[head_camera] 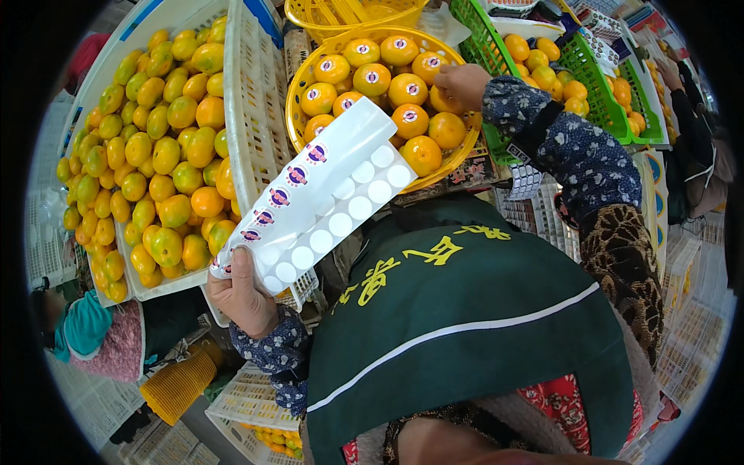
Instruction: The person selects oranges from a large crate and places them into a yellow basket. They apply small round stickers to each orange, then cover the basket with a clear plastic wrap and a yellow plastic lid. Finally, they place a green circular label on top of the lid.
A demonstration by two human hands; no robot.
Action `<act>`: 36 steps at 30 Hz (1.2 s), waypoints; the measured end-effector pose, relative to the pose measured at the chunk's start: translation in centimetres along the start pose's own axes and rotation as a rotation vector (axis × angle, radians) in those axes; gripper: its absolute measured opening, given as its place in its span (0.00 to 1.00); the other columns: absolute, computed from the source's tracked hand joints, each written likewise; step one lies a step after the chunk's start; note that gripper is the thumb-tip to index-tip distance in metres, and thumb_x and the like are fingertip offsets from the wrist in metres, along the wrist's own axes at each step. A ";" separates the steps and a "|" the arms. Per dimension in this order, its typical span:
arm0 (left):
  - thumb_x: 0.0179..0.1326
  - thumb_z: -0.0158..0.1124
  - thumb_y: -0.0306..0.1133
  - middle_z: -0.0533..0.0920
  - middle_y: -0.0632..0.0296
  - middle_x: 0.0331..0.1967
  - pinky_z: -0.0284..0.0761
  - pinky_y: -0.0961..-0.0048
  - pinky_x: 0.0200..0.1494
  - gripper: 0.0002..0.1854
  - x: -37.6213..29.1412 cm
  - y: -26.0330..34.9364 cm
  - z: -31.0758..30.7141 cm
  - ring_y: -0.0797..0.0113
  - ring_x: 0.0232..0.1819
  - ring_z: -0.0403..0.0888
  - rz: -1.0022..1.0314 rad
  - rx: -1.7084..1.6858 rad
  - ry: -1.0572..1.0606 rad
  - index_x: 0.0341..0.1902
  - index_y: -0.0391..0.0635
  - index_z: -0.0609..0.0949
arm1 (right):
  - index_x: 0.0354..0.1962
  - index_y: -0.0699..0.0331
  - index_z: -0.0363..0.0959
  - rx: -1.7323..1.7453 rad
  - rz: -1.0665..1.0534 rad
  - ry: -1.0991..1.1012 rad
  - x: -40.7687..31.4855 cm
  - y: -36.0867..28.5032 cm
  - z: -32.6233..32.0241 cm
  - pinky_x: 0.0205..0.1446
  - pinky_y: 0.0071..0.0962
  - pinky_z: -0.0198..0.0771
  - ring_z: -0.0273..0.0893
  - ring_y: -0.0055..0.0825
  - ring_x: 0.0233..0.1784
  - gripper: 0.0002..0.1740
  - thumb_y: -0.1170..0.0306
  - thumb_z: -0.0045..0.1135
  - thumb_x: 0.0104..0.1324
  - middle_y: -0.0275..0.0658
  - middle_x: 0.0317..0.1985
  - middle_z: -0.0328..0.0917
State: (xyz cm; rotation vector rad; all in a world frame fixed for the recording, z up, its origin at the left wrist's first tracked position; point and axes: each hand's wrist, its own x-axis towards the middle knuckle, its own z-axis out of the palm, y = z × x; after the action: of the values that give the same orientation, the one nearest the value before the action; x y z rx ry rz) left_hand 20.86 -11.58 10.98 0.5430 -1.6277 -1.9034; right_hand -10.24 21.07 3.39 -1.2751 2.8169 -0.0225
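Note:
My left hand point(244, 293) pinches the lower left end of a curled strip of round stickers point(325, 224). Part of the strip bears printed stickers; the other part shows bare white circles. The strip's far end overlaps the front of a round yellow plastic basket point(474, 136) of orange citrus fruits point(421, 156). Many fruits there carry a round sticker; a few near the front show none. At the basket's right side, my right hand point(462, 84) touches a fruit, its fingertips bent down; whether they hold a sticker is hidden.
A large white crate point(232, 116) of green-orange citrus point(174, 174) stands at the left. Another yellow basket point(354, 17) lies beyond mine. Green crates point(604, 87) with fruit stand at the right. One person point(104, 343) is at lower left, another point(697, 139) at far right.

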 end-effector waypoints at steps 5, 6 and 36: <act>0.61 0.61 0.27 0.83 0.52 0.37 0.77 0.75 0.42 0.08 -0.1 -0.1 -1.4 0.70 0.36 0.82 0.020 -0.001 0.045 0.40 0.33 0.79 | 0.43 0.58 0.73 0.128 0.122 0.091 -2.0 -1.1 -0.5 0.39 0.38 0.73 0.77 0.41 0.38 0.18 0.68 0.60 0.53 0.40 0.39 0.74; 0.61 0.61 0.27 0.83 0.52 0.37 0.77 0.75 0.42 0.09 0.0 -0.2 -1.6 0.70 0.36 0.82 0.024 -0.003 0.051 0.40 0.33 0.79 | 0.44 0.57 0.72 0.174 0.020 0.096 -3.0 -1.9 -0.5 0.42 0.38 0.72 0.77 0.40 0.41 0.20 0.66 0.62 0.52 0.38 0.41 0.75; 0.63 0.58 0.28 0.82 0.50 0.42 0.78 0.74 0.46 0.12 1.5 -1.2 -3.7 0.67 0.40 0.82 0.068 -0.040 0.045 0.46 0.33 0.77 | 0.30 0.64 0.75 0.267 0.030 -0.326 1.9 -3.8 1.6 0.39 0.38 0.71 0.77 0.44 0.35 0.17 0.57 0.61 0.55 0.46 0.27 0.78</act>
State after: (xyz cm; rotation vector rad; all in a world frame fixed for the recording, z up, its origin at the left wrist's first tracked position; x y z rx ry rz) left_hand 21.91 -15.20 9.29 0.5039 -1.5568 -1.8573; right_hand -8.58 17.18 1.88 -1.0679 2.4580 -0.1681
